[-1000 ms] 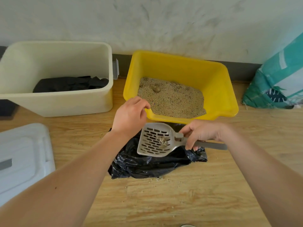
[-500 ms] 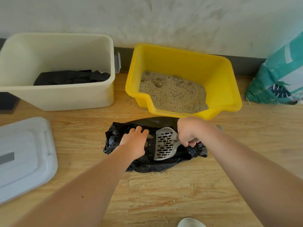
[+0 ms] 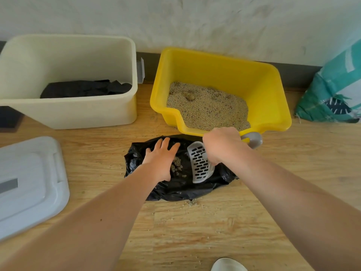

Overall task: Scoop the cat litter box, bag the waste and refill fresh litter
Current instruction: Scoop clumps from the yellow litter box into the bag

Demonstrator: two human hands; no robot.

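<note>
Nearest on my feed, a pale shoe tip [image 3: 227, 265] pokes in at the bottom edge over the wooden floor [image 3: 195, 231]. A few spilled grains [image 3: 192, 202] lie just in front of the black waste bag [image 3: 181, 187]. Off to the left a grey lid [image 3: 29, 182] lies flat on the boards. The bag sits slumped open on the floor. The left hand [image 3: 161, 163] rests on its left side, palm down, fingers straight and spread, holding nothing. The right hand [image 3: 220, 147] is curled tight round the handle of the grey scoop [image 3: 200, 164], whose slotted head is tipped on edge inside the bag. Small clumps [image 3: 176, 166] lie between the left hand and the scoop head, though against the black film I cannot tell how deep they sit. Just behind stands the yellow litter box [image 3: 273, 106], its low front lip near the right hand, with tan litter [image 3: 211, 112] inside and one lump [image 3: 189, 96] toward the back left. Left of it a cream bin [image 3: 78, 114] holds folded black bags [image 3: 86, 88]. Far right, a teal sack [image 3: 332, 90] sits by the wall [image 3: 175, 20].
</note>
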